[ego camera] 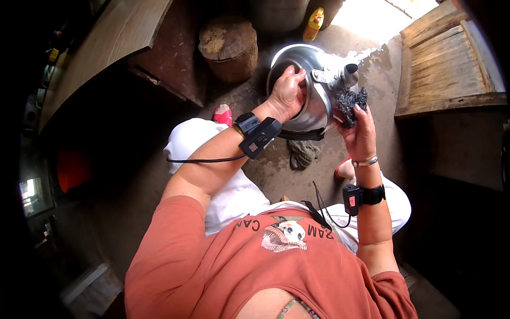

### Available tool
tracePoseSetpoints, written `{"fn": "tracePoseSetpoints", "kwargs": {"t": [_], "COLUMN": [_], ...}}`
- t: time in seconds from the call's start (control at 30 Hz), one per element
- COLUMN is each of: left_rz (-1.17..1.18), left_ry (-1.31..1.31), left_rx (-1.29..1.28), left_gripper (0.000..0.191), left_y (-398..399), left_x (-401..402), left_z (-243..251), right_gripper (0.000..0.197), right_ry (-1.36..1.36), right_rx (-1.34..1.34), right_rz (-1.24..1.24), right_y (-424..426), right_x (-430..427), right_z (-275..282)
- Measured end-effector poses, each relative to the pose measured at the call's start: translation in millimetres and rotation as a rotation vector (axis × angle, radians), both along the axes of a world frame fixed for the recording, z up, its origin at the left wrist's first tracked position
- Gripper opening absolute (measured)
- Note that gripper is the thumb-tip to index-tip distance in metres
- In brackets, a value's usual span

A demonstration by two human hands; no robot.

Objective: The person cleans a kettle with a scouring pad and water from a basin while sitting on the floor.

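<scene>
A shiny metal kettle (318,113) lies tipped in front of me, its wide mouth turned to the left. My left hand (287,95) grips the rim, fingers inside the opening and partly hidden. On the right side of the kettle, its short spout (350,75) sticks out next to a riveted metal bracket (319,75). Pinched in my right hand (360,133) is a dark steel wool scourer (347,104), against or very close to the kettle wall just below the spout. A black handle grip (303,135) hangs at the kettle's lower side.
Beneath the kettle a crumpled grey cloth (303,154) rests on the wet-stained concrete floor (275,175). A wooden stump (228,52) stands ahead to the left, and a yellow bottle (313,24) stands beyond the kettle. Wooden furniture (442,65) borders the right; a tabletop (107,44) borders the left.
</scene>
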State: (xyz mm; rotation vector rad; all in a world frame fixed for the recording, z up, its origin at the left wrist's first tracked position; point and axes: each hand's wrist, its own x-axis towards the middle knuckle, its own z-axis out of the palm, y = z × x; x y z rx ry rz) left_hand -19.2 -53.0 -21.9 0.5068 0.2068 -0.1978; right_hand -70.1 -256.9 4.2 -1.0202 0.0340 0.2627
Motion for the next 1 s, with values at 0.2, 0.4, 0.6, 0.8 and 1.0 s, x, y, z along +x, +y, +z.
{"fn": "tracePoseSetpoints", "kwargs": {"t": [0.2,0.4,0.6,0.8,1.0], "left_rz": [0.019,0.035,0.069,0.179,0.188], "left_ry": [0.052,0.067,0.059,0.110,0.103], "left_rx": [0.061,0.060,0.068,0.165,0.170], "left_gripper": [0.011,0.011,0.012,0.015,0.016], "left_y": [7,13,15,25,26], "left_x": [4,-2,-2,7,6], "left_z": [-7,-3,-4,2,15], "right_gripper": [0.044,0.047,0.037,0.037,0.038], "right_ry": [-0.262,-0.496,-0.604,-0.422,-0.319], "right_rx": [-0.287,-0.489,-0.802,-1.046,-0.689], "right_rz": [-0.163,-0.159,-0.128,-0.230,-0.262], "right_y": [4,19,37,7,12], "right_x": [-9,4,29,16,16], "right_z": [-5,-15,-24,-76,-56]}}
